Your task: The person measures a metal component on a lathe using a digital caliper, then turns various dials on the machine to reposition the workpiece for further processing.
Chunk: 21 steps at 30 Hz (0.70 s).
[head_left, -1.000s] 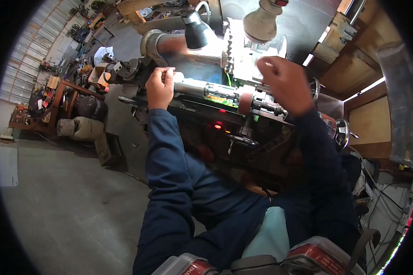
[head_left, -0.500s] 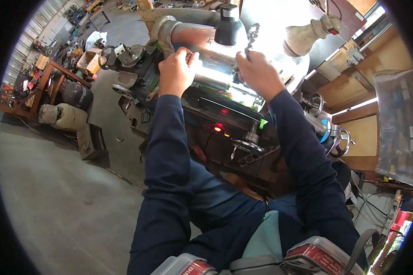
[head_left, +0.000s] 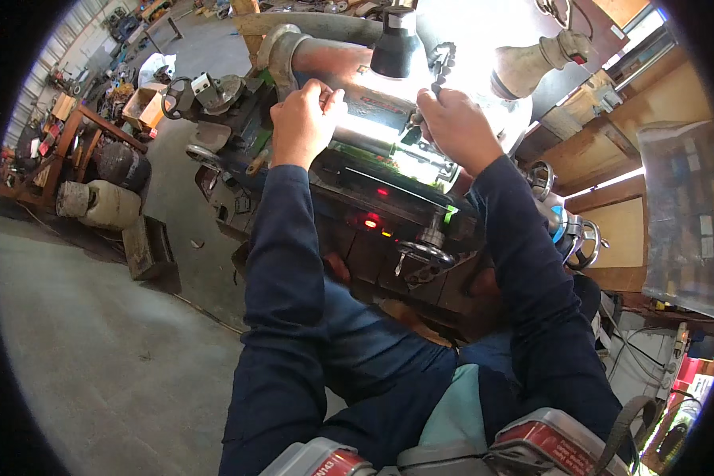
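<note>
Both my hands are over a machine with handwheels, its reddish-grey housing (head_left: 333,67) behind them. My left hand (head_left: 303,123) is closed, thumb and fingers pinched together at the left end of a shiny metal cylinder (head_left: 365,136); whatever they hold is hidden. On the right, my right hand (head_left: 462,128) curls its fingers by a dark metal fitting at the cylinder's right end. Its grip is turned away from view, so I cannot make out what is in it. A jointed dark hose (head_left: 443,63) rises just behind this hand.
A black lamp (head_left: 401,47) and a beige lamp (head_left: 543,62) stand over the machine, with strong glare between them. A handwheel (head_left: 424,254) juts from its front, another (head_left: 587,242) at the right. A gas cylinder (head_left: 103,204) lies on the floor at left.
My right hand has moved slightly right and down, showing more of the metal fitting beside the cylinder. My left hand stays almost in place. The view has shifted a little.
</note>
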Motion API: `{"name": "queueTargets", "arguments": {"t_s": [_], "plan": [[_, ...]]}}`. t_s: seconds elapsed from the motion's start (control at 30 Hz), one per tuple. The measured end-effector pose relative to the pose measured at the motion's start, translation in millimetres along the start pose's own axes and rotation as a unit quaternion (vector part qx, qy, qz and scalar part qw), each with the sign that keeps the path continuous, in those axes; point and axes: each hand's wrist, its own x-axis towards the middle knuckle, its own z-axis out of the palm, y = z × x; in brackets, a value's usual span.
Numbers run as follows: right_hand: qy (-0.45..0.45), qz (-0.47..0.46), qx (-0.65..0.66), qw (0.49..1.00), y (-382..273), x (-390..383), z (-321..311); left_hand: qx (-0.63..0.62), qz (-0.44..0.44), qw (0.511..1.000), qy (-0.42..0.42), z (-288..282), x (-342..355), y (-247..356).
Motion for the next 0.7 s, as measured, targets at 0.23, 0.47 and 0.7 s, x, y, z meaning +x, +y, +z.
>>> {"name": "queueTargets", "arguments": {"t_s": [0.23,0.47,0.7], "plan": [[-0.055,-0.002,-0.067,0.996,17.8,3.1,-20.9,0.013,0.019,1.0,-0.002,2.2,-1.5,-0.7],[-0.054,0.088,-0.109,0.989,-1.2,3.9,-24.9,0.009,0.079,0.995,0.056,0.6,-13.8,-11.2],[-0.061,0.223,0.027,0.973,-7.1,-36.3,-57.1,0.011,0.117,0.991,0.061,-2.5,-30.7,-24.6]]}}
